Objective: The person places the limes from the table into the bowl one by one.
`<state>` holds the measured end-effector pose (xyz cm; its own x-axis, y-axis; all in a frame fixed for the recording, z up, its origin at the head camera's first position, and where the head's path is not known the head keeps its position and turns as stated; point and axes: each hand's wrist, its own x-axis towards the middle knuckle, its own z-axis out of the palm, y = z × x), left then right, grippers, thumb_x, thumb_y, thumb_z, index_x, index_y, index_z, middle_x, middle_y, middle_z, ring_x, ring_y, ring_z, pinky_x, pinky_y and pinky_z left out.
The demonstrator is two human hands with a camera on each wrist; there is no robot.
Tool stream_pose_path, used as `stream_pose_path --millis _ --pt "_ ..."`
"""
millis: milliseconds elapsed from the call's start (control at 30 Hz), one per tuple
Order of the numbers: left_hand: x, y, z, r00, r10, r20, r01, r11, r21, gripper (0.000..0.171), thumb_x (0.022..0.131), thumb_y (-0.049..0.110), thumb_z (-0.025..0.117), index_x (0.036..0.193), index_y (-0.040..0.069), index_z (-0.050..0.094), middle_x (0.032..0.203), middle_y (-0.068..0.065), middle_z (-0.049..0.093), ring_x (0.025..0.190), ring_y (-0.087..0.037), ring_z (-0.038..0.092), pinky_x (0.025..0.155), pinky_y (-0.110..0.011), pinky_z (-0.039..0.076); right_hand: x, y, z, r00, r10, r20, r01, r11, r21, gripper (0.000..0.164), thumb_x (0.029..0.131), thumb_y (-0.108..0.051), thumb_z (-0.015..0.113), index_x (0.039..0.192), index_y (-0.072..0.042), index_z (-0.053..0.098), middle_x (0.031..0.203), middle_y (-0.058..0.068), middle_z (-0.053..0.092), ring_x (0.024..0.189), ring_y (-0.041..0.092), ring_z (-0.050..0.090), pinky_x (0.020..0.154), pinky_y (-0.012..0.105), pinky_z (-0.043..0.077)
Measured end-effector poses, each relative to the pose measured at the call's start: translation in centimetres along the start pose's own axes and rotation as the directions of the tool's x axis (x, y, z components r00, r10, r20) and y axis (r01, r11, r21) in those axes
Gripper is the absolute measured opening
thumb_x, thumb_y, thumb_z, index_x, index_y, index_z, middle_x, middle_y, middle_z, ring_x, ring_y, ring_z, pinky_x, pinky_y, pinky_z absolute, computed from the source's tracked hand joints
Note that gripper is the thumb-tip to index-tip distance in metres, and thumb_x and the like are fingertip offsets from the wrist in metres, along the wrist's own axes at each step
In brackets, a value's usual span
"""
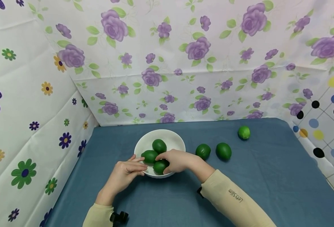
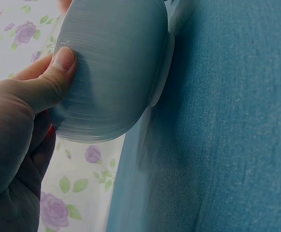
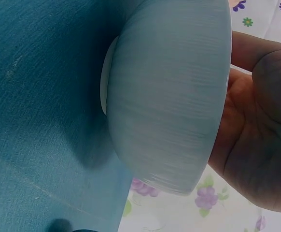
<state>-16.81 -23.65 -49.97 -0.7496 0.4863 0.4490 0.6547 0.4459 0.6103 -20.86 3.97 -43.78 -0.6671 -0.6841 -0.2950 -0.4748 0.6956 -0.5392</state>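
Observation:
A white bowl (image 1: 176, 140) stands on the blue cloth with three limes inside. One lime (image 1: 159, 146) lies at the back, another lime (image 1: 148, 156) to its left, and the front lime (image 1: 159, 167) sits under my right hand (image 1: 178, 160). Thumb and fingers of that hand curl round the front lime, reaching in over the right rim. My left hand (image 1: 124, 173) grips the bowl's front-left rim. In the left wrist view its thumb (image 2: 58, 72) presses the bowl's outer wall (image 2: 116, 72). The right wrist view has the bowl's side (image 3: 174, 96) hiding the right fingertips.
Right of the bowl lie two limes side by side, a nearer-left lime (image 1: 203, 152) and a larger lime (image 1: 223, 151). A lighter green lime (image 1: 244, 132) rests farther back. Flowered sheets (image 1: 167, 94) hang behind and beside the blue cloth (image 1: 255, 189).

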Motion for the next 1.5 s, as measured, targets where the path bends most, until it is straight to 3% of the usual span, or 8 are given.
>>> stream_pose_path --millis 367,667,967,1233,1500 --pt "0.2 0.2 -0.1 1.000 0.004 -0.003 -0.004 1.000 0.007 0.025 0.080 0.002 0.091 0.103 0.008 0.088 0.103 0.008 0.081 0.121 -0.031 0.073 0.127 -0.039 0.037 -0.1 0.2 -0.3 1.000 -0.006 -0.005 0.006 1.000 0.002 0.061 0.100 -0.023 0.081 0.156 -0.021 0.058 0.144 0.001 0.066 0.118 0.012 0.063 0.098 0.034 0.058" --pt "0.3 0.2 -0.2 1.000 -0.005 0.000 0.005 1.000 0.012 0.025 0.080 0.004 0.090 0.105 0.011 0.088 0.103 0.011 0.081 0.121 -0.031 0.072 0.126 -0.042 0.038 -0.7 0.6 -0.7 0.994 -0.074 -0.084 0.077 0.996 0.035 0.060 0.101 -0.015 0.078 0.157 -0.019 0.058 0.148 0.005 0.064 0.098 0.013 0.065 0.079 0.030 0.055" --pt "0.1 0.2 -0.1 1.000 -0.003 0.000 0.003 1.000 0.007 0.025 0.080 0.003 0.090 0.104 0.009 0.088 0.102 0.008 0.082 0.121 -0.031 0.073 0.126 -0.040 0.039 -0.9 0.8 -0.6 0.984 -0.096 -0.147 0.103 0.994 0.044 0.057 0.101 -0.015 0.078 0.155 -0.016 0.059 0.148 0.004 0.065 0.126 0.021 0.067 0.093 0.032 0.059" --pt "0.1 0.3 0.0 1.000 -0.013 0.007 0.013 1.000 -0.008 0.025 0.080 0.003 0.090 0.105 0.010 0.088 0.103 0.010 0.081 0.122 -0.031 0.072 0.128 -0.034 0.036 -1.0 0.9 -0.5 0.980 -0.086 -0.178 0.102 0.992 0.079 0.055 0.103 -0.015 0.077 0.155 -0.015 0.059 0.147 0.005 0.066 0.125 0.022 0.068 0.094 0.034 0.060" --pt "0.1 0.3 0.1 1.000 0.010 -0.010 -0.010 1.000 0.004 0.026 0.078 0.001 0.091 0.102 0.009 0.088 0.101 0.010 0.081 0.120 -0.032 0.073 0.125 -0.045 0.040 -1.4 1.1 -0.5 0.969 -0.080 -0.232 0.108 0.988 0.108 0.054 0.105 -0.018 0.074 0.156 -0.014 0.058 0.146 0.010 0.066 0.134 0.028 0.063 0.108 0.047 0.058"
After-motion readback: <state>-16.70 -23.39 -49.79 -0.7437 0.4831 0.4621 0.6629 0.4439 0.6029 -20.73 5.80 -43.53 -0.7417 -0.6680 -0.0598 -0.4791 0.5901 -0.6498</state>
